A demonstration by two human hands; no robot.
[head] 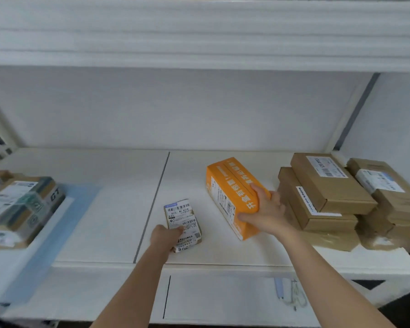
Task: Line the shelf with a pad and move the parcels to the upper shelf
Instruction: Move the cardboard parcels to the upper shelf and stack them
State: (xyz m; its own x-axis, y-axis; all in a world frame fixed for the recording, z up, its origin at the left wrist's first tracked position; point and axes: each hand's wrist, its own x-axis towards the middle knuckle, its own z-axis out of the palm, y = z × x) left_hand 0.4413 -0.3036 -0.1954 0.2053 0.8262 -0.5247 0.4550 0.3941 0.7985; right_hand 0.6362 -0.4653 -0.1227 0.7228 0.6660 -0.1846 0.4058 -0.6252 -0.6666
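Observation:
An orange box (232, 185) lies on the middle shelf (118, 209), and my right hand (266, 210) grips its near end, thumb on the front face and fingers over the top. A small parcel (182, 217) covered in white shipping labels lies left of it; my left hand (163, 237) holds its near left edge. A white foam pad (199, 36) covers the upper shelf and hangs over its front edge.
Stacked brown cardboard parcels (329, 192) fill the shelf's right end. More taped parcels (19, 207) sit at the left on a blue sheet (64, 221). On the lower shelf lie a pen (278, 287) and scissors (297, 294).

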